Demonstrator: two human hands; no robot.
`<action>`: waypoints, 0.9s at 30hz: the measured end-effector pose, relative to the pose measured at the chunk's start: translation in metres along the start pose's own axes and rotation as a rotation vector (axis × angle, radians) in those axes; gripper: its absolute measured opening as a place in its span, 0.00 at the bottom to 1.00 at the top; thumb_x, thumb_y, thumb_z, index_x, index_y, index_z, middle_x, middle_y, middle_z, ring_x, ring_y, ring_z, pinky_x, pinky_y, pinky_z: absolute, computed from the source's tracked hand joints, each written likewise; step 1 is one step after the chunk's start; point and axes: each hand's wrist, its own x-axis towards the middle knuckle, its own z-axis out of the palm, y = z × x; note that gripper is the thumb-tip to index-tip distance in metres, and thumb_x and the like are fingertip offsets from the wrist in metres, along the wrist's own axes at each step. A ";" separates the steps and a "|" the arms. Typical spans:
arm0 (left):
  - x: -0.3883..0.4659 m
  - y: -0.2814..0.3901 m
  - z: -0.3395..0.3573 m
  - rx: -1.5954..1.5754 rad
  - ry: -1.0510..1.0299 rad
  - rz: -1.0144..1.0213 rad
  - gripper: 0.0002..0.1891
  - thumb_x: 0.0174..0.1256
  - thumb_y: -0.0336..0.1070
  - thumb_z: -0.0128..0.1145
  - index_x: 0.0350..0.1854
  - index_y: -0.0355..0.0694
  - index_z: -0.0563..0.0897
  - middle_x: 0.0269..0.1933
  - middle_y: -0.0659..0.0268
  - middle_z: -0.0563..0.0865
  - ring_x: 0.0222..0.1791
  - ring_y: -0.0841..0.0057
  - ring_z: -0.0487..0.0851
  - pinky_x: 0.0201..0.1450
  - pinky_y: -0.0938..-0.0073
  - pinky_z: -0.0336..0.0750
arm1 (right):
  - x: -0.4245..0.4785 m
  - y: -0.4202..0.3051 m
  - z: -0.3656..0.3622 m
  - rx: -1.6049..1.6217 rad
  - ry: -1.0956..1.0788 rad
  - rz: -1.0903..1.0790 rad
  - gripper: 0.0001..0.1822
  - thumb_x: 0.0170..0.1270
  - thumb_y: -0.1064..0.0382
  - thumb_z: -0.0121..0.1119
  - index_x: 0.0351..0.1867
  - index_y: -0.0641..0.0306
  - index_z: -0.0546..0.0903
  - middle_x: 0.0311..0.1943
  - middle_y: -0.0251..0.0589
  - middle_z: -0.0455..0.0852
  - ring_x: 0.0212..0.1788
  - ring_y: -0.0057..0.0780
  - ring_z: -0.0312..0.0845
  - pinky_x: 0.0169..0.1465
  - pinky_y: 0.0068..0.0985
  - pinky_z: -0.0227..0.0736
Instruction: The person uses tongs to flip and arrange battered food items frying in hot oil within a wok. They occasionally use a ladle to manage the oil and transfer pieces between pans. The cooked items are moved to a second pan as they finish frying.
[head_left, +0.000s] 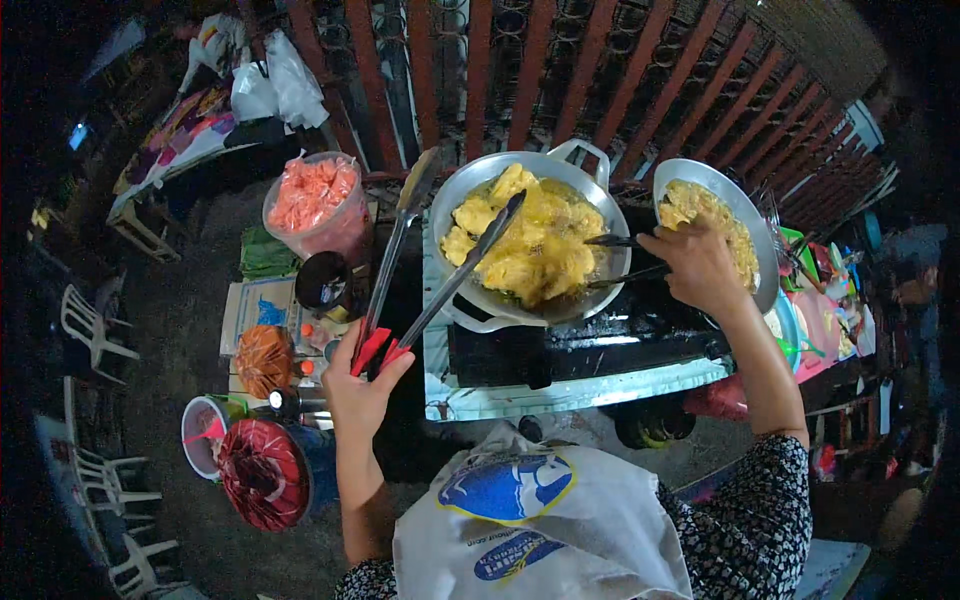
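Observation:
My left hand (364, 394) grips metal tongs (463, 271) by their red handles. Their arms are spread wide, one tip over the aluminium frying pan (448, 196) and the other just left of it. Several yellow battered pieces (540, 240) fry in bubbling oil in that pan. From the right, my right hand (705, 266) holds what look like black tongs (611, 240), with both dark arms reaching to the food at the pan's right side. How its fingers close around them is partly hidden.
A second metal pan (761, 217) with fried food stands behind my right hand. At left are a tub of orange-pink contents (315, 199), a dark bowl (324, 283) and a red-covered container (264, 474). Wooden slats (480, 82) rise behind the stove (495, 356).

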 end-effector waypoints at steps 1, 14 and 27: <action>-0.001 -0.001 0.001 -0.021 -0.002 -0.008 0.35 0.46 0.31 0.76 0.59 0.29 0.75 0.46 0.57 0.86 0.43 0.75 0.85 0.52 0.74 0.77 | -0.001 0.000 0.008 0.000 0.053 -0.034 0.28 0.45 0.66 0.63 0.54 0.49 0.81 0.51 0.35 0.84 0.48 0.31 0.79 0.56 0.34 0.65; -0.011 -0.008 0.023 -0.060 0.031 0.005 0.34 0.45 0.31 0.77 0.57 0.29 0.77 0.43 0.60 0.87 0.42 0.76 0.85 0.50 0.75 0.77 | -0.013 0.030 0.030 -0.089 0.078 -0.213 0.23 0.53 0.63 0.57 0.54 0.48 0.81 0.53 0.33 0.83 0.50 0.28 0.79 0.58 0.30 0.67; -0.027 0.011 0.038 -0.069 0.098 0.037 0.33 0.45 0.27 0.76 0.57 0.29 0.76 0.44 0.59 0.86 0.41 0.76 0.85 0.48 0.75 0.78 | 0.053 -0.001 0.042 0.350 -0.089 0.041 0.22 0.52 0.46 0.64 0.52 0.36 0.84 0.36 0.44 0.87 0.39 0.43 0.84 0.43 0.38 0.79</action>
